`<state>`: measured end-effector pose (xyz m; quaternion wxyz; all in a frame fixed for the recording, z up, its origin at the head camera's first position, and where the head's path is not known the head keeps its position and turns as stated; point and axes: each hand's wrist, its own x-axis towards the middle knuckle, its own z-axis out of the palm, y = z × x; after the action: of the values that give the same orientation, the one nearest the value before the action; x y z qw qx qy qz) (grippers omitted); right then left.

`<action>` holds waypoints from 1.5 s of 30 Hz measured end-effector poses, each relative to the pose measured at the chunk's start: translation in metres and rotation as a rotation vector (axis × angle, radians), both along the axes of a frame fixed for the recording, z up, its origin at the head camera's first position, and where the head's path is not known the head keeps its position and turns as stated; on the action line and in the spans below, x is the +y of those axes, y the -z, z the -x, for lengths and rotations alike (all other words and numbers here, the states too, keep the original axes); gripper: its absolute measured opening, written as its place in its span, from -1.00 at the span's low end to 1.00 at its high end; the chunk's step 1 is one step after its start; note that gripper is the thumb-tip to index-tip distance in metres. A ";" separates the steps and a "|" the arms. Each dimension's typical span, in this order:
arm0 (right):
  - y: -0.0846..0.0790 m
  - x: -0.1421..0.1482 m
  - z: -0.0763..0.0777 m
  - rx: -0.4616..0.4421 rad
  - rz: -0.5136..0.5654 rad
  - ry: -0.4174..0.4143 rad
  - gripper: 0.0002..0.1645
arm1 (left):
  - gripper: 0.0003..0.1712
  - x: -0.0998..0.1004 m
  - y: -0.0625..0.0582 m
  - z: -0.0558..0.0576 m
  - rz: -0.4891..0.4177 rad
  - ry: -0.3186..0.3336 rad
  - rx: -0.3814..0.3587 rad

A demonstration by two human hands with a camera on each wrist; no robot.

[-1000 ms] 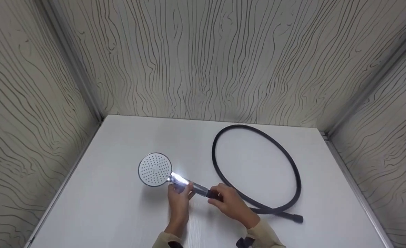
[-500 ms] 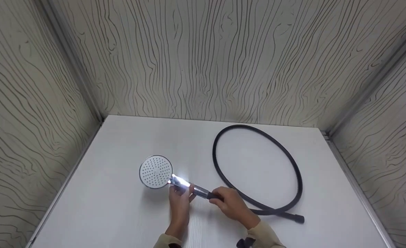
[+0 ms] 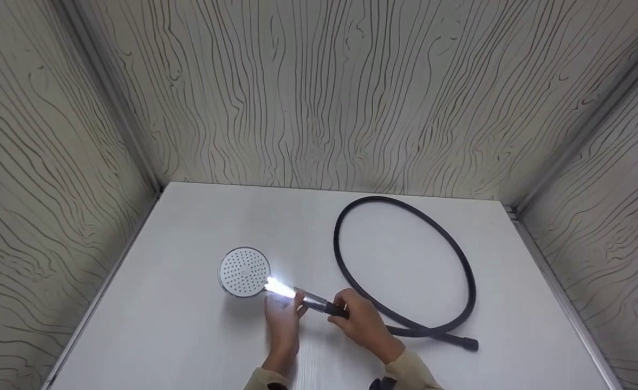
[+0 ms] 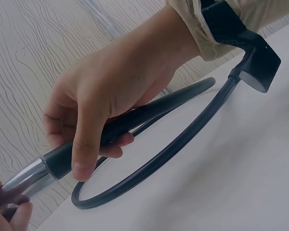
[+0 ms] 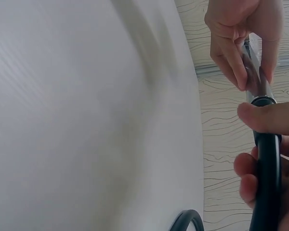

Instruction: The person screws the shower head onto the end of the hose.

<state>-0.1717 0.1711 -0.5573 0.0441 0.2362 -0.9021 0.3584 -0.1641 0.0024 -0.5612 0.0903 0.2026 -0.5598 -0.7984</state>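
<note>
A round shower head with a pale, dotted face and a chrome handle is held up over the white table. My left hand grips the handle from below, thumb on its near side. Around the black end of the shower hose, my right hand closes its thumb and fingers. The right wrist view has this dark end meeting the chrome handle in one line, with the right thumb close to the joint. Bright glare covers the handle's upper part in the head view.
The rest of the hose lies in a large loop on the right of the white table, its other end pointing right. Wood-grain panels stand behind and at both sides. A dark wrist mount sits at the right sleeve.
The shower head has dipped slightly toward me. My right fingers have shifted around the hose end while staying at the handle joint. The left hand keeps its grip.
</note>
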 end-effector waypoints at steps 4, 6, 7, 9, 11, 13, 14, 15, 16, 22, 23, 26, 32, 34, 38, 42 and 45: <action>-0.004 0.006 0.002 -0.077 0.041 -0.069 -0.87 | -0.31 -0.003 0.000 -0.002 0.039 0.051 -0.027; -0.007 0.009 0.005 -0.166 0.047 -0.114 -0.84 | -0.30 -0.005 0.001 -0.003 0.053 0.088 -0.019; -0.008 0.011 0.006 -0.212 0.044 -0.131 -0.80 | -0.29 -0.006 0.002 -0.003 0.052 0.104 -0.011; -0.010 0.013 0.007 -0.288 0.031 -0.154 -0.76 | -0.28 -0.007 0.004 -0.004 0.039 0.118 0.008; -0.011 0.014 0.008 -0.331 0.020 -0.164 -0.74 | -0.26 -0.007 0.006 -0.004 0.018 0.124 0.024; -0.011 0.014 0.008 -0.349 0.013 -0.162 -0.73 | -0.24 -0.006 0.006 -0.004 0.005 0.120 0.029; -0.011 0.015 0.008 -0.354 0.013 -0.161 -0.72 | -0.25 -0.006 0.006 -0.004 0.004 0.117 0.030; -0.012 0.015 0.008 -0.360 0.016 -0.159 -0.71 | -0.25 -0.006 0.006 -0.004 0.005 0.118 0.029; -0.012 0.015 0.008 -0.364 0.020 -0.160 -0.69 | -0.26 -0.006 0.005 -0.004 0.002 0.117 0.028; -0.013 0.018 0.009 -0.384 0.055 -0.202 -0.62 | -0.23 -0.006 0.004 -0.003 0.016 0.149 0.019; -0.012 0.018 0.010 -0.391 0.070 -0.203 -0.62 | -0.22 -0.006 0.004 -0.003 0.018 0.151 0.021; -0.011 0.018 0.009 -0.409 0.120 -0.179 -0.64 | -0.25 -0.006 0.005 -0.003 0.021 0.140 0.027; -0.005 0.014 0.008 -0.367 0.126 -0.073 -0.71 | -0.28 -0.005 0.006 -0.002 0.022 0.063 0.015; -0.003 0.013 0.007 -0.342 0.098 -0.044 -0.74 | -0.30 -0.005 0.007 -0.002 0.013 0.028 -0.006; -0.001 0.011 0.007 -0.302 0.052 -0.011 -0.77 | -0.35 -0.004 0.008 -0.002 0.005 -0.006 -0.041; -0.003 0.010 0.006 -0.250 0.024 -0.009 -0.77 | -0.32 -0.004 0.008 -0.003 0.025 0.020 -0.032; -0.005 0.008 0.005 -0.191 0.007 -0.023 -0.80 | -0.28 -0.004 0.007 -0.004 0.040 0.049 -0.011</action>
<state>-0.1766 0.1794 -0.5522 -0.0456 0.2109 -0.8983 0.3827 -0.1605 -0.0016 -0.5686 0.0718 0.1912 -0.5809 -0.7879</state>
